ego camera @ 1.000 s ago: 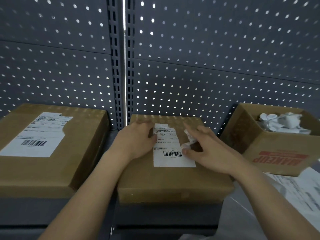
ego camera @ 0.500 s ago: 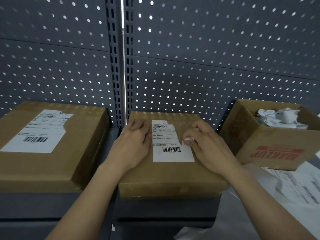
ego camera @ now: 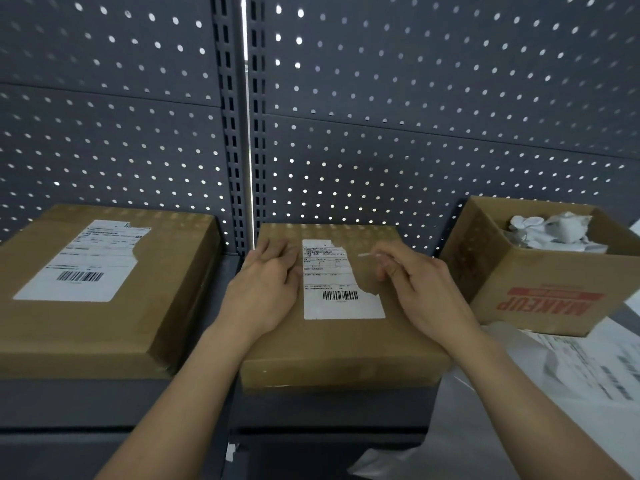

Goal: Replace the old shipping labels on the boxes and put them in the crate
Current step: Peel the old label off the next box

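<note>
A closed brown box (ego camera: 346, 344) lies in the middle of the shelf, with a half-torn white shipping label (ego camera: 332, 282) on its top. The label's upper right part is gone. My left hand (ego camera: 266, 285) lies flat on the box just left of the label, fingers straight, pressing down. My right hand (ego camera: 422, 292) is curled over the box to the label's right. Its fingertips pinch a thin torn label scrap (ego camera: 365, 254), lifted clear of the label.
A larger closed box (ego camera: 86, 327) with its own torn label (ego camera: 83, 261) sits to the left. An open carton (ego camera: 540, 282) at the right holds crumpled label paper (ego camera: 554, 230). White printed sheets (ego camera: 581, 368) lie below it. A grey pegboard wall (ego camera: 415, 133) stands close behind.
My right hand has torn a piece off the label's right side and pulled back to the right with a scrap. The left hand has stayed pressed on the box.
</note>
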Demonstrator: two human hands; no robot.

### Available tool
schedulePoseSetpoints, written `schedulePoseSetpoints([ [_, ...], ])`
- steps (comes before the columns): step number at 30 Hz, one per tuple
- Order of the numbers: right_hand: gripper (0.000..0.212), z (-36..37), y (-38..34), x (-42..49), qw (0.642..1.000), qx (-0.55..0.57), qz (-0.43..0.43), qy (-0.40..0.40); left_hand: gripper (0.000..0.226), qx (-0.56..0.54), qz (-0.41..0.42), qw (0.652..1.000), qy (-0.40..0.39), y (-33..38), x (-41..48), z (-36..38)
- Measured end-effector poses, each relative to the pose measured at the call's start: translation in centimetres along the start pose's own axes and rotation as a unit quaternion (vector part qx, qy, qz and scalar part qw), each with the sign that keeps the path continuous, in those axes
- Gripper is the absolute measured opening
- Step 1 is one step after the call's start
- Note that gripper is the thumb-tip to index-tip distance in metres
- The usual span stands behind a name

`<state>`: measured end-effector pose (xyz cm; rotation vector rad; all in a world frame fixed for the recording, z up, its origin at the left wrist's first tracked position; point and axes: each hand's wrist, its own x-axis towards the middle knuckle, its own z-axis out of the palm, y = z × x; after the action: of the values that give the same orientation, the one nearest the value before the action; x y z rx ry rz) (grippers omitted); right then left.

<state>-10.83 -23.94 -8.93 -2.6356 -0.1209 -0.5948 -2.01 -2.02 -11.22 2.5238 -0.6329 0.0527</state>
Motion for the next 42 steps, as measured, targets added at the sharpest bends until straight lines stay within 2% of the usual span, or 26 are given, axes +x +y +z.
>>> schedulePoseSetpoints([
  [6, 0.022, -0.9, -0.3, -1.1, 0.998, 0.036, 0.046, -0.005, 0.048, -0.007, -0.001, 1.000, 0.006, -0.2, 0.0, 0.2],
  [7, 0.027, -0.9, -0.3, -1.2, 0.998, 0.040, 0.057, -0.008, 0.048, -0.007, -0.001, 1.000, 0.007, -0.2, 0.0, 0.2],
  [10, 0.061, -1.3, -0.5, -1.6, 0.994, 0.055, 0.091, -0.030, 0.047, -0.004, 0.000, 1.000, 0.009, -0.2, 0.1, 0.3],
  [11, 0.064, -1.3, -0.5, -1.7, 0.993, 0.050, 0.096, -0.037, 0.048, -0.003, 0.001, 1.000, 0.009, -0.2, 0.1, 0.3],
  [17, 0.045, -0.9, -0.1, -1.9, 0.999, 0.031, 0.031, -0.007, 0.048, -0.005, 0.000, 1.000, 0.011, -0.2, 0.1, 0.5],
  [25, 0.039, -1.3, -1.6, -1.6, 0.992, 0.055, 0.108, -0.033, 0.049, -0.015, 0.002, 1.000, 0.017, -0.3, 0.1, 0.4],
  [29, 0.018, -1.3, -1.9, -1.6, 0.994, -0.019, 0.079, -0.071, 0.049, -0.022, 0.009, 0.999, 0.023, -0.4, 0.0, 0.4],
  [33, 0.015, -1.6, -2.1, -1.7, 0.992, -0.068, 0.090, -0.064, 0.048, -0.026, 0.010, 0.999, 0.026, -0.5, 0.0, 0.5],
  [42, 0.007, -1.0, -2.8, -1.7, 0.986, -0.090, 0.117, -0.080, 0.049, -0.015, 0.010, 0.999, 0.029, -0.2, 0.0, 0.5],
])
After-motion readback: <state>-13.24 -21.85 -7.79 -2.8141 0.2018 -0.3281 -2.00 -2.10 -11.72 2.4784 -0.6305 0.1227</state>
